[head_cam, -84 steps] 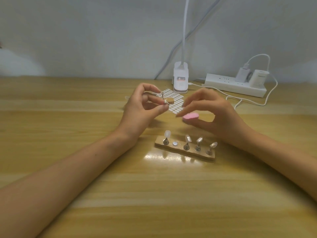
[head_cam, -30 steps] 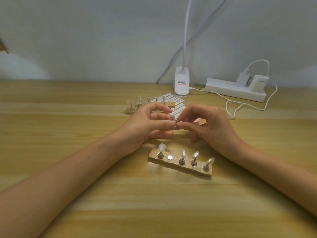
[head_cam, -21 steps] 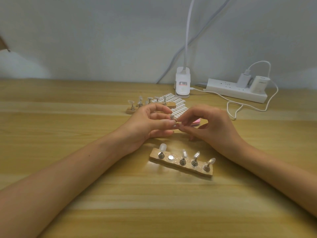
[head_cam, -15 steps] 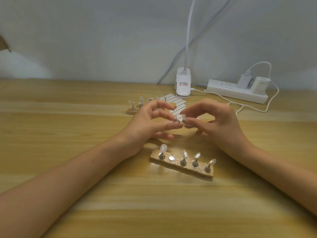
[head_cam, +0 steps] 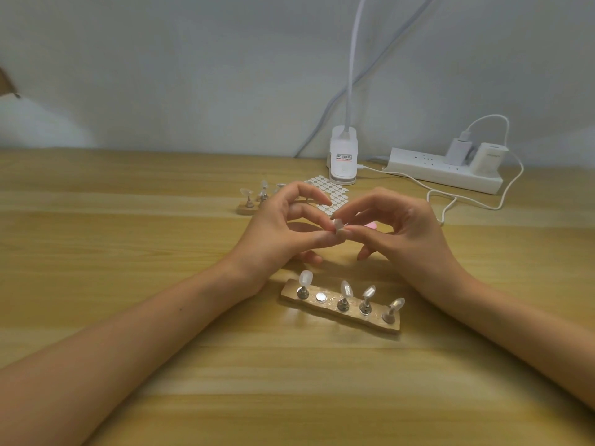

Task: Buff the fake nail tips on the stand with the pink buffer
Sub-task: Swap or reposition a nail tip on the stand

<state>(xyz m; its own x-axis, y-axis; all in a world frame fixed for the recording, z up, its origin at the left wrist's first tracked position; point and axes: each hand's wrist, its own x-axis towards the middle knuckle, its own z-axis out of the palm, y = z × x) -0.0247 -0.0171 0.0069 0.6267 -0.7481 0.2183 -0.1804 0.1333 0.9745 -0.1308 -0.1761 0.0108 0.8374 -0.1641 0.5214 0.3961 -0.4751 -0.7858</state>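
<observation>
A wooden table (head_cam: 128, 317) fills the near view, and its near edge is cut off by the frame. Both forearms reach in from the near corners, cropped at the edges. The left hand (head_cam: 280, 233) and right hand (head_cam: 409, 233) meet above the middle of the table. Each pinches the same single nail tip (head_cam: 338, 226) between curled thumb and fingers; the fingertips cover whatever it is mounted on. At the far right lies a white power strip (head_cam: 434, 170) with two plugs in it, and left of it a white lamp clamp (head_cam: 344, 159) whose neck runs out of the top of the frame. Just near the hands sits the wooden stand (head_cam: 289, 292), carrying four upright nail tips (head_cam: 345, 288) on metal pegs and one bare round magnet (head_cam: 320, 296) second from the left. Beyond the hands lies a sheet of white tabs (head_cam: 335, 191), partly covered by the fingers. Left of it a second stand (head_cam: 246, 209) is half hidden behind the left hand. Only a sliver of the pink buffer (head_cam: 468, 225) shows past the right fingers; I cannot tell whether it rests on the table or touches the hand.
</observation>
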